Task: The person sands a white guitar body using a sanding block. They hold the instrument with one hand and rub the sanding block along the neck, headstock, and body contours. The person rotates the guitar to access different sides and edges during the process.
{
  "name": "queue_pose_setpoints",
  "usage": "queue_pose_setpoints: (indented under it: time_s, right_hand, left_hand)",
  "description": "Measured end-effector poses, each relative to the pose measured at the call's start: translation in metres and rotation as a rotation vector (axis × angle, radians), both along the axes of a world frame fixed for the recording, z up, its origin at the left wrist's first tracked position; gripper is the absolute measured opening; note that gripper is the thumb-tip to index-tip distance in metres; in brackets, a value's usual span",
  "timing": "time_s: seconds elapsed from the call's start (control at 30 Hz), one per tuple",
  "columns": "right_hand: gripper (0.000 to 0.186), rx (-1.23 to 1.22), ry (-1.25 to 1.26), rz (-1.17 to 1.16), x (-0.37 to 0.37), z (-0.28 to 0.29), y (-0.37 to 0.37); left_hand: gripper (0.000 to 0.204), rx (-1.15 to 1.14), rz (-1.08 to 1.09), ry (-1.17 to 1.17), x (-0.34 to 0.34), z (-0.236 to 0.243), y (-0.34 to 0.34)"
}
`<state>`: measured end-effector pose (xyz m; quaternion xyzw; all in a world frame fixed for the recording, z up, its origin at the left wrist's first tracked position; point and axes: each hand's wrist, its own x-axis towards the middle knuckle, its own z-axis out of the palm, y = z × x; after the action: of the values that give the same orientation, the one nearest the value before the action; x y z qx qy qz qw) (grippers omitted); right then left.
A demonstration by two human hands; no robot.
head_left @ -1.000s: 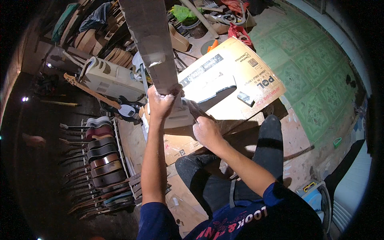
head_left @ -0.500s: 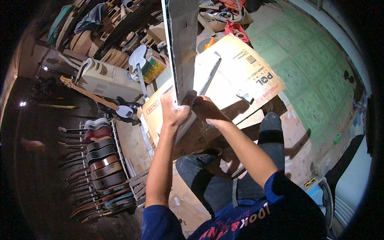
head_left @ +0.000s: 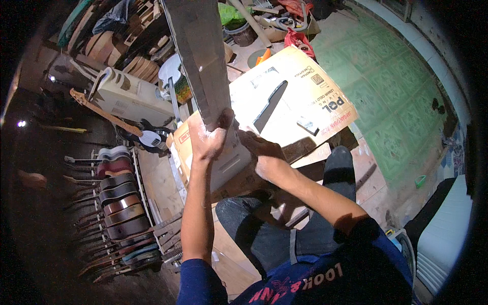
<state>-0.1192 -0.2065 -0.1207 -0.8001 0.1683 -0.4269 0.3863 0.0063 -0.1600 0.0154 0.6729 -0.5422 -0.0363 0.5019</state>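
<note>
One long grey slab (head_left: 199, 56) in left hand (head_left: 207, 141)

Board (head_left: 198, 61): in the left hand (head_left: 208, 140), above the cardboard sheet (head_left: 301, 73).
Right hand (head_left: 264, 155): right of the left hand.
Block (head_left: 307, 126): on the sheet's right.
Electric guitar (head_left: 122, 123): left of the sheet, behind the guitar row (head_left: 120, 205).
Tiled floor (head_left: 391, 96): farther right.

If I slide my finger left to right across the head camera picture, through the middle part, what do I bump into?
Row of guitars → left hand → right hand → small dark-edged block → little green thing on the floor.
</note>
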Motion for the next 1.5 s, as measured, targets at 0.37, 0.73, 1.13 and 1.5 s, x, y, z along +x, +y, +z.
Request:
queue_pose_setpoints:
  time_s: [0.37, 0.73, 1.13, 1.5]
  right_hand:
    - [0.048, 0.419, 0.579, 0.077, -0.009, 0.049, -0.005]
    - [0.018, -0.140, 0.446, -0.129, -0.014, 0.014, -0.040]
    - [0.020, -0.053, 0.857, -0.058, -0.012, 0.016, -0.028]
    - [0.015, -0.330, 0.233, -0.111, 0.004, -0.028, -0.025]
  left_hand:
    - [0.022, -0.021, -0.110, -0.082, 0.034, -0.002, 0.014]
    - [0.022, 0.136, -0.125, 0.148, 0.030, -0.011, 0.005]
    - [0.028, 0.105, -0.063, -0.085, 0.034, -0.036, 0.017]
    - [0.031, 0.122, -0.068, -0.027, 0.036, -0.034, 0.020]
